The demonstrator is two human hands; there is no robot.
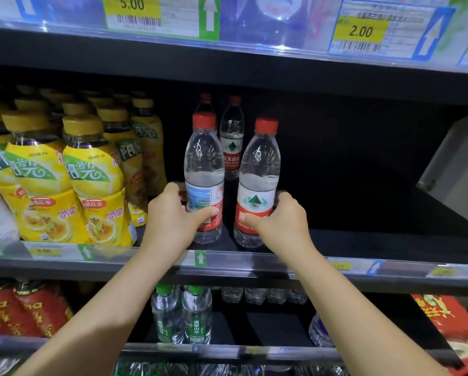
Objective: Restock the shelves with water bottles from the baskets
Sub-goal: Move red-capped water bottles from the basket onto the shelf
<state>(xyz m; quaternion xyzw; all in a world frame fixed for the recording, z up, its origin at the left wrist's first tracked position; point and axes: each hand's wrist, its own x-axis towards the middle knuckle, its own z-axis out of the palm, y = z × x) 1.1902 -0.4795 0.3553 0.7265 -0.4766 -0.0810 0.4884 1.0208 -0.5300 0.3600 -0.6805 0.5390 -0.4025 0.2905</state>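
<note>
The left clear plastic water bottle [203, 158] has a red cap and a red label with a blue-and-green landscape panel; the right clear plastic water bottle [258, 169] has a red cap and a white-over-red label with a green mountain mark. The plastic tea bottles [92, 180] wear yellow caps and yellow wrappers with green bands and red ovals, and the metal shelf [376, 240] is black

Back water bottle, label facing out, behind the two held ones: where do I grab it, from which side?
Likely the shoulder under its red cap, from the right. The back water bottle stands upright, its lower body partly screened by the front-left bottle and front-right bottle, gripped by the left hand and right hand; no bottles show on its right.
</note>
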